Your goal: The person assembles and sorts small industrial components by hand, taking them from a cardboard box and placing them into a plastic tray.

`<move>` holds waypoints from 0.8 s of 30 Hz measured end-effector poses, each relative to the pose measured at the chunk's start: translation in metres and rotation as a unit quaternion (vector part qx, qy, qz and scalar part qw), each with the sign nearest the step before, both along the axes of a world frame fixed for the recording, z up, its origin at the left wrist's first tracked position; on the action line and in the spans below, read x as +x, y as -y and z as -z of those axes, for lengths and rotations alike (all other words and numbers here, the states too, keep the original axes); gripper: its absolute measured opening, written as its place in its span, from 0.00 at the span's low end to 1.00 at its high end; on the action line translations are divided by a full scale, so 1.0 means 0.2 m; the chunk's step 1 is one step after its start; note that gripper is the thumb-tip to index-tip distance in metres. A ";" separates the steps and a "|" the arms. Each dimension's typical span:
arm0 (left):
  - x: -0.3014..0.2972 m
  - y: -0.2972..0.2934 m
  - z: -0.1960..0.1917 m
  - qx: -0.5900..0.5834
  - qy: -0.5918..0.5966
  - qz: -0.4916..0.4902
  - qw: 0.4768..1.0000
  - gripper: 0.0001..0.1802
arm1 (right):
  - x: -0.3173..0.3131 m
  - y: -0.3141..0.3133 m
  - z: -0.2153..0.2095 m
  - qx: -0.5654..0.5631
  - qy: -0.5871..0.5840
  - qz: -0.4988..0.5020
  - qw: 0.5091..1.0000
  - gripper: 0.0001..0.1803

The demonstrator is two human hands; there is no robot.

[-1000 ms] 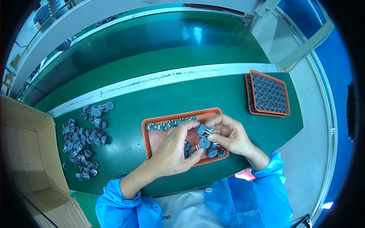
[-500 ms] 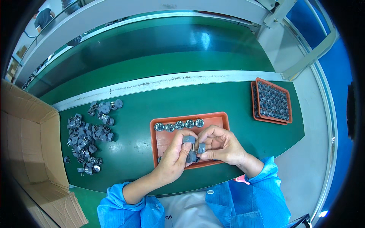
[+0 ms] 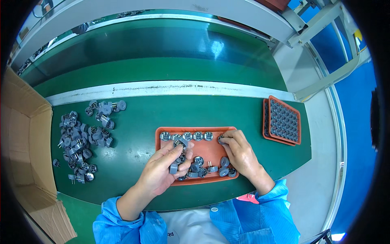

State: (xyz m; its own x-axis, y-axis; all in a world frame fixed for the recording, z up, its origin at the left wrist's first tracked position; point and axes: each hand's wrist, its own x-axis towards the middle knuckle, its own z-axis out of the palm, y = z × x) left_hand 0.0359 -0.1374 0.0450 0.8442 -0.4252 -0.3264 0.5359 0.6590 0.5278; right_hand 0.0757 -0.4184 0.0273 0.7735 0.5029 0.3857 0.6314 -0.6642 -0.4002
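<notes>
My left hand is closed around several round grey plug parts with metal pins, over the left side of an orange tray. At the tray's far right corner, my right hand pinches another plug part, mostly hidden by its fingers. This part sits at the right end of a row of plug parts along the far wall, their metal-contact faces up. Loose plug parts lie at various angles in the near half of the tray, some with pins upward.
A heap of plug parts lies on the green table at left, beside an open cardboard box. Two stacked orange trays at right hold filled rows. A white rail crosses behind the work area.
My hands have moved apart. The right one went to the tray's far right corner with a plug part; the left stays over the tray's left side. The whole view has shifted slightly.
</notes>
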 end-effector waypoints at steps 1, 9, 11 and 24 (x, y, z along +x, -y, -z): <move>0.00 0.00 0.01 -0.012 -0.015 -0.003 1.000 0.20 | -0.01 0.00 -0.02 -0.033 -0.002 -0.003 0.999 0.13; 0.00 0.01 0.02 0.013 -0.003 0.040 0.999 0.24 | 0.04 -0.02 0.00 -0.037 -0.010 0.007 0.999 0.08; -0.01 0.03 0.07 0.098 0.060 0.051 0.992 0.23 | 0.05 -0.03 0.01 -0.033 0.009 0.012 0.999 0.08; -0.06 0.12 0.06 0.407 0.390 -0.021 0.825 0.11 | -0.16 -0.21 -0.19 0.191 -0.155 -0.051 0.968 0.16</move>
